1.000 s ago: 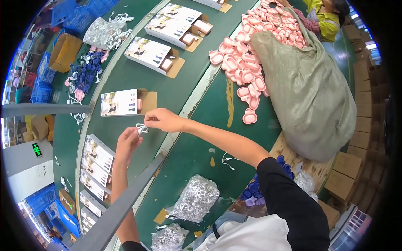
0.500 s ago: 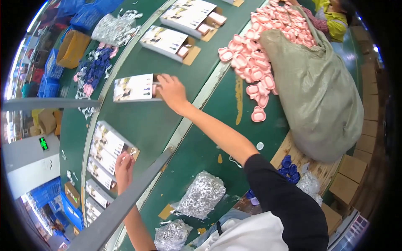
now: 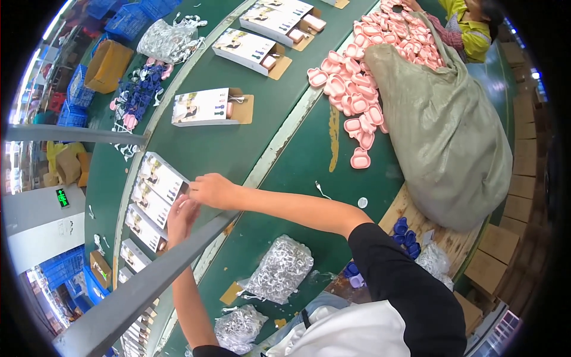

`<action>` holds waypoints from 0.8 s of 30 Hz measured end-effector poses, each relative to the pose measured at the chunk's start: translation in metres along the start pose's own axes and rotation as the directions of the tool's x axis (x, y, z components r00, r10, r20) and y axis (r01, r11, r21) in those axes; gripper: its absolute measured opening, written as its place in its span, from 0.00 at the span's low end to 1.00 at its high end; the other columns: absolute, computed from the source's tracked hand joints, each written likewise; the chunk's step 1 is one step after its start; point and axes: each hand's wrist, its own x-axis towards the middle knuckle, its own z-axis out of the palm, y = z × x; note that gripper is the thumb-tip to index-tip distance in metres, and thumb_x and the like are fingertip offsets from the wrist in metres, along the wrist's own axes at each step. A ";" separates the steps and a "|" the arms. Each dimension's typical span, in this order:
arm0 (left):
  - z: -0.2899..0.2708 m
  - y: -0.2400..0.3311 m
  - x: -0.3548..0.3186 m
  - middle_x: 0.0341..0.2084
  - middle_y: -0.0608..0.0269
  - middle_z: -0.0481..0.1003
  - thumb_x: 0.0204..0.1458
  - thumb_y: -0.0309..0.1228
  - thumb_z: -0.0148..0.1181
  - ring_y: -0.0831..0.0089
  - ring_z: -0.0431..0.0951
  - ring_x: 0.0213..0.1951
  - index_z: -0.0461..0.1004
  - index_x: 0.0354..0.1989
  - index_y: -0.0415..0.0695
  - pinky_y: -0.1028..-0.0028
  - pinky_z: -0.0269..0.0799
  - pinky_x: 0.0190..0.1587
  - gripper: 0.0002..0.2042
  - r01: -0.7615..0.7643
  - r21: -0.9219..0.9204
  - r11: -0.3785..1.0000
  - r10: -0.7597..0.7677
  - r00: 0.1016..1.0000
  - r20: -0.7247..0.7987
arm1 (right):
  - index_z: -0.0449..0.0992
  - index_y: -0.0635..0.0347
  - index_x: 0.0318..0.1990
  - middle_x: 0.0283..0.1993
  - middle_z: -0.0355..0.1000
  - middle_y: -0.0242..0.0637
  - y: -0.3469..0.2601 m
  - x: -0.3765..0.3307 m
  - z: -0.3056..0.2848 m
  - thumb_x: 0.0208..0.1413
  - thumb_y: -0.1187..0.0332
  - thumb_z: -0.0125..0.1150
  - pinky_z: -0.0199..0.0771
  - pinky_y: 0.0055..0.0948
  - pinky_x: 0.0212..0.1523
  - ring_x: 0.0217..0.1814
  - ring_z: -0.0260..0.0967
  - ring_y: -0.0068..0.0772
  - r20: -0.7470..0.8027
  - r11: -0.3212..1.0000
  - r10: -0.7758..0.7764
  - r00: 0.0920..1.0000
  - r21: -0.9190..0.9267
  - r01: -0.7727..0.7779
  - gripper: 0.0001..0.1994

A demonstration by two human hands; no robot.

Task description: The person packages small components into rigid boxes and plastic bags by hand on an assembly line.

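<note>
While the left hand (image 3: 182,216) and right hand (image 3: 212,190) work close together, a white printed carton (image 3: 162,174) lies just left of the fingers.
Both hands' fingers are curled at its right end; whether they grip anything, I cannot tell. Beyond them rests an open-ended carton (image 3: 201,107).

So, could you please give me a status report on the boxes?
Left hand and right hand together at end of printed box. Whether gripping: unclear. Grey rail crossing in front of left forearm.
</note>
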 end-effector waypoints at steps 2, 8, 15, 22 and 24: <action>-0.019 -0.017 -0.021 0.34 0.61 0.77 0.60 0.35 0.52 0.68 0.78 0.39 0.69 0.50 0.41 0.70 0.72 0.43 0.14 -0.214 0.196 0.957 0.267 0.912 -0.310 | 0.73 0.56 0.24 0.31 0.69 0.35 0.006 0.002 0.001 0.43 0.67 0.61 0.72 0.37 0.36 0.34 0.69 0.38 0.031 1.000 0.001 1.000 -0.003 -0.001 0.05; -0.073 -0.112 -0.194 0.20 0.48 0.74 0.52 0.35 0.55 0.50 0.75 0.26 0.73 0.21 0.41 0.57 0.68 0.29 0.12 0.159 0.985 0.063 0.333 0.927 -0.171 | 0.76 0.58 0.27 0.33 0.71 0.37 0.010 -0.006 0.036 0.49 0.65 0.62 0.72 0.41 0.39 0.40 0.70 0.47 0.151 0.781 0.594 0.790 0.126 -0.611 0.07; -0.117 -0.255 -0.291 0.39 0.55 0.72 0.46 0.33 0.58 0.54 0.74 0.43 0.75 0.38 0.46 0.57 0.72 0.42 0.11 0.061 0.996 -0.057 0.114 0.992 -0.054 | 0.75 0.67 0.34 0.43 0.71 0.56 0.032 0.012 0.066 0.47 0.70 0.62 0.73 0.47 0.44 0.47 0.71 0.56 0.155 0.440 0.867 0.474 0.209 -0.873 0.09; -0.115 -0.230 -0.311 0.49 0.57 0.70 0.38 0.43 0.69 0.54 0.71 0.51 0.71 0.49 0.56 0.54 0.69 0.48 0.27 0.106 0.993 -0.048 -0.074 0.991 -0.109 | 0.72 0.64 0.47 0.53 0.69 0.51 0.006 -0.020 0.027 0.50 0.72 0.53 0.68 0.44 0.53 0.54 0.66 0.54 -0.146 0.798 0.585 0.798 0.276 -0.535 0.15; -0.125 -0.230 -0.313 0.48 0.57 0.70 0.37 0.44 0.70 0.54 0.71 0.50 0.70 0.49 0.56 0.54 0.70 0.47 0.27 0.108 0.993 -0.045 -0.095 0.989 -0.112 | 0.75 0.60 0.46 0.49 0.72 0.46 -0.007 -0.020 0.001 0.48 0.72 0.53 0.69 0.41 0.53 0.51 0.69 0.50 -0.122 0.775 0.623 0.772 0.227 -0.590 0.16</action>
